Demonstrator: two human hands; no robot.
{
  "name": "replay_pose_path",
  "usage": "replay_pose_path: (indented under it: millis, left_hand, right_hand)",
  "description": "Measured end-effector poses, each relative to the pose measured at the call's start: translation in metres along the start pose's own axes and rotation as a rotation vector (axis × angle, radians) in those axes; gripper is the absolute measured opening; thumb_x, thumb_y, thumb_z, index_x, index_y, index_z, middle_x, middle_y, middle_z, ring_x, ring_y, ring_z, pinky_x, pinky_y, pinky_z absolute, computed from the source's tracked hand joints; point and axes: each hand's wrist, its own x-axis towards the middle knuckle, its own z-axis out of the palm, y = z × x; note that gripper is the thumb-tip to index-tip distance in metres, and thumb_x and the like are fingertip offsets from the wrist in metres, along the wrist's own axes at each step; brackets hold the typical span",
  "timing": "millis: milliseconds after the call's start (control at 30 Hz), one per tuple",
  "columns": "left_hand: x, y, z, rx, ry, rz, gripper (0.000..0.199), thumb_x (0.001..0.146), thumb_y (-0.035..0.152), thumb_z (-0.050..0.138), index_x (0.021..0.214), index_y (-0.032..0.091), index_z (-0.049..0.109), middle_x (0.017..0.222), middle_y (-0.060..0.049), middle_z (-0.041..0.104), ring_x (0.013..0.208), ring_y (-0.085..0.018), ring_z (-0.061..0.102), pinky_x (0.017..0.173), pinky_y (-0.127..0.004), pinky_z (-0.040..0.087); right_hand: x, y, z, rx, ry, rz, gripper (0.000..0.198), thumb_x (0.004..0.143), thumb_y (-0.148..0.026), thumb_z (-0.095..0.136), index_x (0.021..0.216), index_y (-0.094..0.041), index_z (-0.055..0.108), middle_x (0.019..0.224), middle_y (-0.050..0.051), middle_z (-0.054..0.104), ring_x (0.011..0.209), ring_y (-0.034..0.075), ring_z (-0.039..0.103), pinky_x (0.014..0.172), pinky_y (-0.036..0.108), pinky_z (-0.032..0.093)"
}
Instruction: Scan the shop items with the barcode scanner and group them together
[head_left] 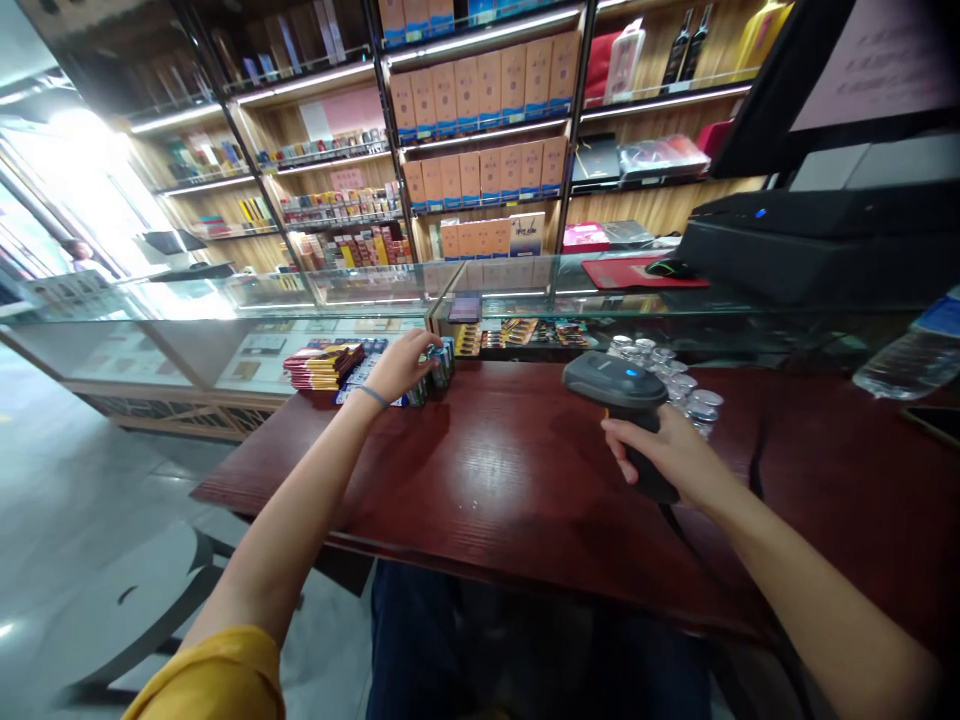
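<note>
Two hands at work over the dark red wooden table [487,490], and here's the left hand [401,368] out at the far edge, fingertips curled down onto a small blue-green pack [444,368] at the right end of the grouped goods. Touching it, by the look of it — but whether thumb and fingers are clamped on it, I can't tell from this angle.

Over to the right hand [671,450]: fingers wrapped firmly around the grip of a handheld barcode scanner [613,382], its blue light glowing, its head up above the tabletop, well apart from that pack.

So where do we stand? Scanner in hand, that part's done; the pack is reached, yet the two haven't been brought together. To the left sit the red-and-yellow packs [324,366], neatly stacked, with blue packs [361,372] right beside them. Behind the scanner, a cluster of clear lidded containers [703,408] stands untouched. How many of these are already dealt with? Nothing visible marks one from another, so no count possible.
</note>
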Motion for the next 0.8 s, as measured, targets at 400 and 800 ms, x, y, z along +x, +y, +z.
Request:
replay_pose_path:
  millis: [400,800]
  left_hand:
    - [-0.016,0.002,0.02,0.32,-0.022,-0.029,0.028,0.08,0.018,0.067,0.105,0.028,0.065,0.108,-0.008,0.069,0.112,-0.032,0.054,0.105,-0.055,0.029]
    - [-0.016,0.001,0.029,0.398,-0.005,-0.039,0.026,0.08,0.017,0.064,0.104,0.027,0.066,0.106,-0.01,0.068,0.11,-0.034,0.054,0.107,-0.063,0.023]
  right_hand:
    - [0.001,0.003,-0.002,0.007,-0.013,-0.03,0.031,0.083,-0.043,0.069,0.069,-0.02,0.053,0.053,-0.003,0.057,0.037,0.01,0.051,0.042,0.024,0.039]
    - [0.002,0.006,-0.005,0.042,0.031,-0.001,0.035,0.082,-0.047,0.07,0.067,-0.02,0.053,0.053,-0.003,0.057,0.036,0.01,0.05,0.04,0.024,0.037]
